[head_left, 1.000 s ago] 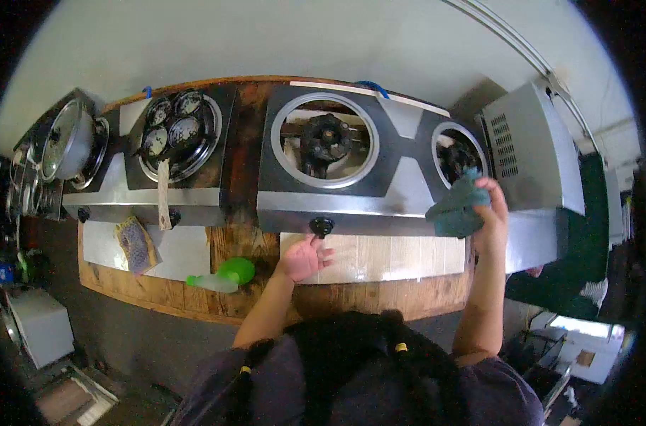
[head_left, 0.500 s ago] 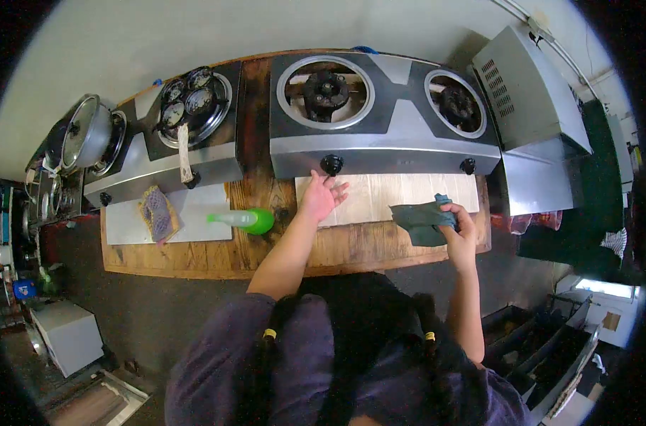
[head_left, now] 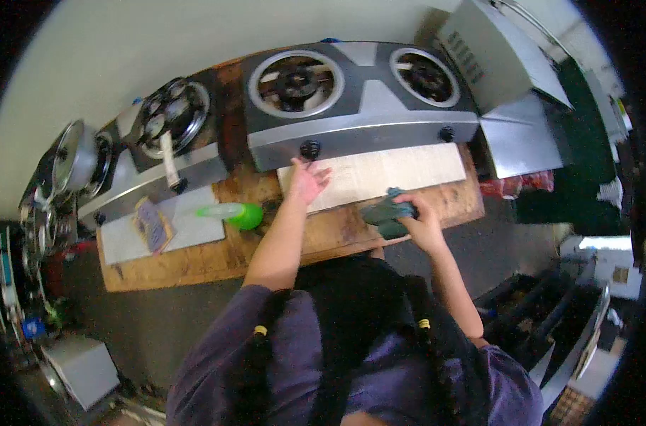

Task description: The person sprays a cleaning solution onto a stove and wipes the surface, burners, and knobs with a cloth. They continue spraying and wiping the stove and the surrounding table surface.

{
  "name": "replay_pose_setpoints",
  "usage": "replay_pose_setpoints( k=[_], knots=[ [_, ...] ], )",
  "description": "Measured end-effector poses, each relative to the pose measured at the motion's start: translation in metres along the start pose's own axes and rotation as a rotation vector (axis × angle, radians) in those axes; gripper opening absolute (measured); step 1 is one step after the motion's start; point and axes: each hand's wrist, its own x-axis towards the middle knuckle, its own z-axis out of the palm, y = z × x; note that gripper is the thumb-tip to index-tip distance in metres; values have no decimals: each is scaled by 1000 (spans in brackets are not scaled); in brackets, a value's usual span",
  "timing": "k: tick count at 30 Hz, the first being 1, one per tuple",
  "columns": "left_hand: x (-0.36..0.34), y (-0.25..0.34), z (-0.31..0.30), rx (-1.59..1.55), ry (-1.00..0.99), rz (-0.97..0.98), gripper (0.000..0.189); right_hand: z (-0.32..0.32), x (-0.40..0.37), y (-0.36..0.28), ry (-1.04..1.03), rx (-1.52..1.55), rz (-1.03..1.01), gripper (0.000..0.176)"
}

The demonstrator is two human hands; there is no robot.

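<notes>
My left hand (head_left: 309,182) is palm up with its fingers apart, just below the black knob (head_left: 310,149) of the right-hand gas stove (head_left: 365,131). Nothing lies in that palm. Over the front edge of the wooden table (head_left: 259,254), my right hand (head_left: 422,221) is closed on a dark green cloth (head_left: 388,216), which hangs bunched to the left of the fingers. A pale board (head_left: 380,172) lies along the stove's front, beyond both hands. Left of my left forearm, a green spray bottle (head_left: 243,215) rests on its side.
A second stove (head_left: 152,181) on the left carries a pan with round hollows (head_left: 174,117) and a lidded pot (head_left: 78,157). A purple and yellow cloth (head_left: 152,226) lies on a white board (head_left: 202,234). At the right stands a metal cabinet (head_left: 504,53).
My right hand has moved left and nearer to me, and the cloth is more bunched. The whole view has turned a little. My left hand stays spread near the knob.
</notes>
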Motion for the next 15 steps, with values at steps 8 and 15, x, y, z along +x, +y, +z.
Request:
replay_pose_setpoints(
  k=[8,15],
  knots=[
    [2,3,0,19,-4,-21,75,10,-8,-2,-71,-87,14,33],
    [3,2,-3,-6,-12,-2,73,9,-16,4,-25,-107,-55,26]
  ],
)
